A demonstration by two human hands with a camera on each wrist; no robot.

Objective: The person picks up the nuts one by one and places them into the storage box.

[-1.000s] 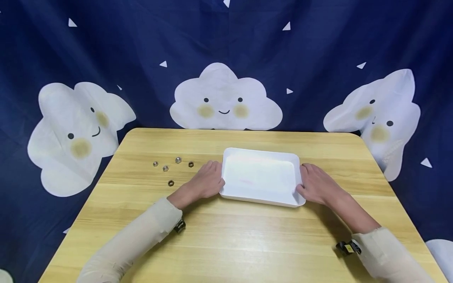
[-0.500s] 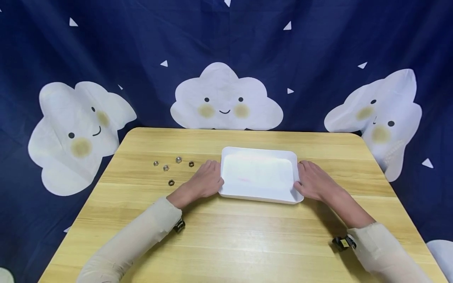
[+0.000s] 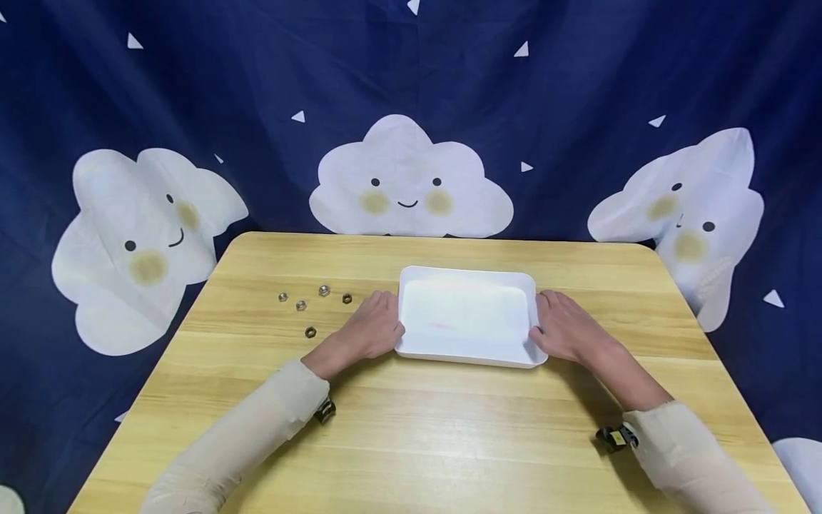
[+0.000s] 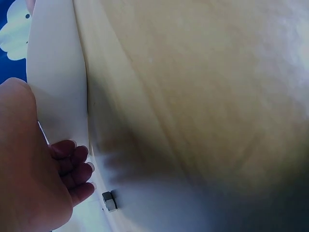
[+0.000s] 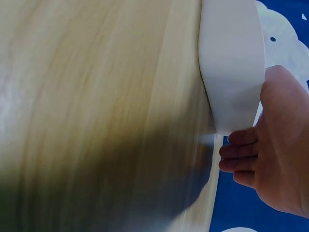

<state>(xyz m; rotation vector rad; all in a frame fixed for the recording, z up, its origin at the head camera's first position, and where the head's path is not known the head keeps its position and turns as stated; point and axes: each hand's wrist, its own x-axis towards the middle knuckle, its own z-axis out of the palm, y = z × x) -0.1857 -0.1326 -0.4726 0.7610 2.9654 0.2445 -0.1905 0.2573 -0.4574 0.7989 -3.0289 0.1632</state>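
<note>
A shallow white rectangular tray (image 3: 467,353) lies on the wooden table, with nothing in it. My left hand (image 3: 375,325) grips its left short side, thumb over the rim and fingers curled against the outer wall. On the opposite short side, my right hand (image 3: 568,327) holds the tray the same way. In the left wrist view the fingers (image 4: 77,169) bend in at the wall of the tray (image 4: 58,72). The right wrist view has the fingers (image 5: 240,151) at the end of the tray wall (image 5: 232,67).
Several small metal nuts lie left of my left hand, among them a silver nut (image 3: 324,290) and a dark nut (image 3: 311,333). The wooden table (image 3: 417,442) ends at the back before a blue curtain (image 3: 552,93) with cloud prints.
The tray has slid slightly to the left and a little away from me, with both hands still on it. My right forearm has followed leftward. The nuts have stayed put.
</note>
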